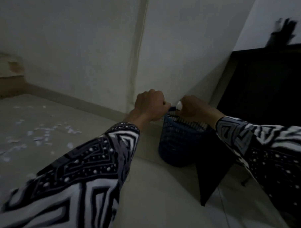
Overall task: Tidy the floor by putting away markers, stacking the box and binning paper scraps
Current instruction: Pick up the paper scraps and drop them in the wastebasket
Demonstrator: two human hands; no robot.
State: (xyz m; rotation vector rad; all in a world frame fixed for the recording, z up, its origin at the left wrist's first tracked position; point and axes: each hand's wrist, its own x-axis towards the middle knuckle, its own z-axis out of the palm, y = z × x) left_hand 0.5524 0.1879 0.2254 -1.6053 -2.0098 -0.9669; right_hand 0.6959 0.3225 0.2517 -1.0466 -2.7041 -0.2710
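A dark blue mesh bin [176,146] stands on the floor against the wall, by a dark table leg. Both hands are over its far rim. My left hand [150,105] is curled into a fist at the rim's left edge and seems to grip it. My right hand [196,108] is curled too and pinches a small white piece, probably a paper scrap [179,104], just above the bin's mouth. Many white paper scraps [41,136] lie scattered on the floor at the left. A dark holder with markers [282,33] stands blurred on the table top at the upper right.
A dark table [271,88] fills the right side, its angled leg [211,171] right beside the bin. A brown cardboard box [8,78] sits at the far left by the wall. The room is dim and the picture blurred.
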